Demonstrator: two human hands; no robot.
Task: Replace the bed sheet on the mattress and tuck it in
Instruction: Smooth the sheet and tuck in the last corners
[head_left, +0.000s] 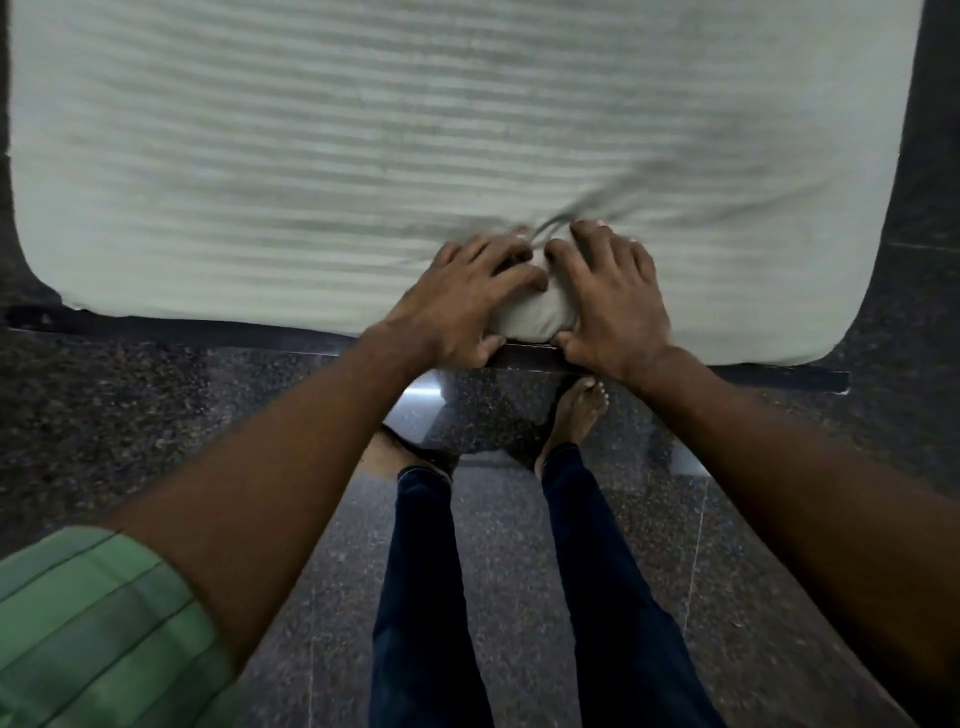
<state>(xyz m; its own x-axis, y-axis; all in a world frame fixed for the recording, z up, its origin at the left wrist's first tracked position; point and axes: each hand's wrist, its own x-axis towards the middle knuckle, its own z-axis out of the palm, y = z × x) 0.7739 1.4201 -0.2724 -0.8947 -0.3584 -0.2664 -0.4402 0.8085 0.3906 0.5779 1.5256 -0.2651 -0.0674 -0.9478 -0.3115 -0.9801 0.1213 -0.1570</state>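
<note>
1. The bed sheet (415, 156), pale green with faint stripes, covers the mattress and fills the frame from 9 o'clock through 12 to 3 o'clock. Its stripes run straight across, 9 to 3.
2. How far the sheet reaches toward 12 o'clock is cut off by the frame, so its long axis cannot be told.
3. The near edge of the sheet faces the person at 6 o'clock, with rounded corners at about 8 and 4 o'clock.
4. At the middle of that near edge the cloth is bunched into a lump, with creases fanning out toward 1 o'clock.
5. The left hand (462, 301) grips the lump from its 9 o'clock side, fingers curled over the top and thumb under the edge.
6. The right hand (613, 306) grips it from the 3 o'clock side in the same way.
7. A dark bed frame (779, 375) shows just below the sheet's edge.
8. Bare feet stand on the speckled dark floor (156, 405) at 6 o'clock.
</note>
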